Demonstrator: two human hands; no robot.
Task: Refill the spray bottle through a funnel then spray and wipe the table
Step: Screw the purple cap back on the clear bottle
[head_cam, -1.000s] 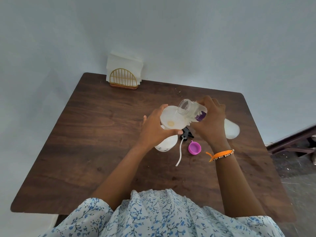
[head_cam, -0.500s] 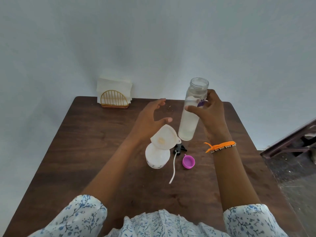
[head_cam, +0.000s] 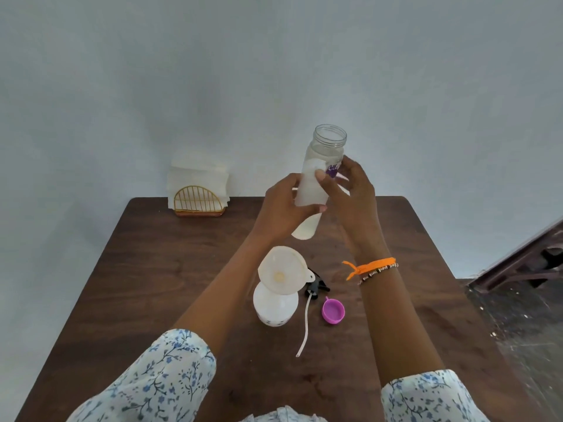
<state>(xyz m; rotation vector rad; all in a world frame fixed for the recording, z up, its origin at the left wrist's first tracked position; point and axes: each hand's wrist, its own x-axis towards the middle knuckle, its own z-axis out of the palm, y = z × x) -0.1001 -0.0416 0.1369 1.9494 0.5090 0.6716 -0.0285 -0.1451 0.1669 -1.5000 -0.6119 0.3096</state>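
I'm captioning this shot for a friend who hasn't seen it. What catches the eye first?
The clear bottle, uncapped, held upright above the table by the left hand and right hand. Below it, a white funnel sits in the spray bottle, a purple cap beside it.

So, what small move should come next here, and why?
Probably set the open bottle down on the table and pick up the purple cap: both hands hold it upright, off the funnel.

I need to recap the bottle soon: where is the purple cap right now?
In the head view, the purple cap lies open side up on the table, right of the white spray bottle, beside the sprayer's dip tube.
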